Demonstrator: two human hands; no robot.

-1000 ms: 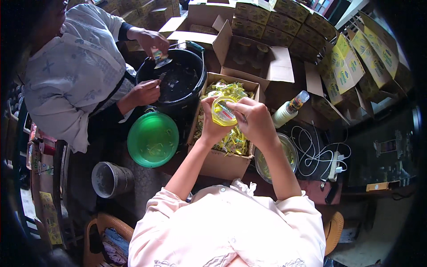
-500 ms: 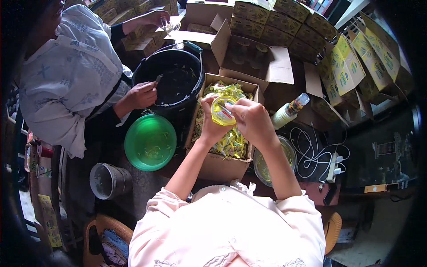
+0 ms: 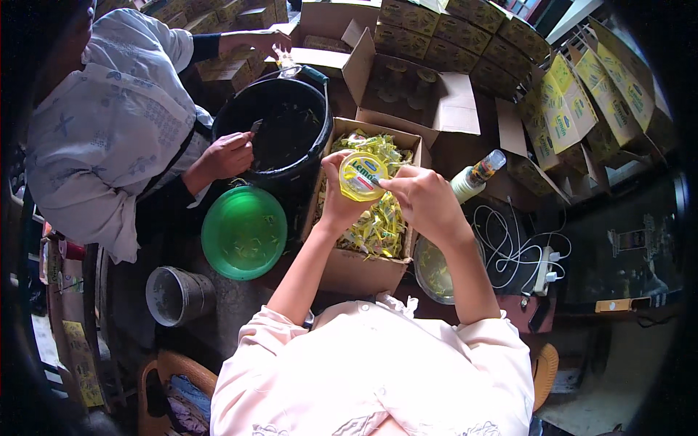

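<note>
A round yellow tub (image 3: 361,190) with a printed yellow and white lid is in my left hand (image 3: 337,203), its fingers wrapped round the side. My right hand (image 3: 430,200) is closed in a pinch at the right edge of the lid; what its fingertips hold, if anything, is too small to make out. Both hands are above an open cardboard box (image 3: 363,275) filled with yellow-green plastic strips (image 3: 385,236).
A co-worker's hand (image 3: 227,155) holds a small dark piece by a black bucket (image 3: 327,109). Nearby are a green basin (image 3: 243,251), a grey pail (image 3: 171,296), a cup stack (image 3: 465,185), a clear bowl (image 3: 435,280), white cables (image 3: 502,251) and stacked yellow cartons (image 3: 462,43).
The tub has turned and tilted in my left hand, so more of its lid shows. My right hand has shifted from over the lid to its right edge. The co-worker's far hand has moved lower.
</note>
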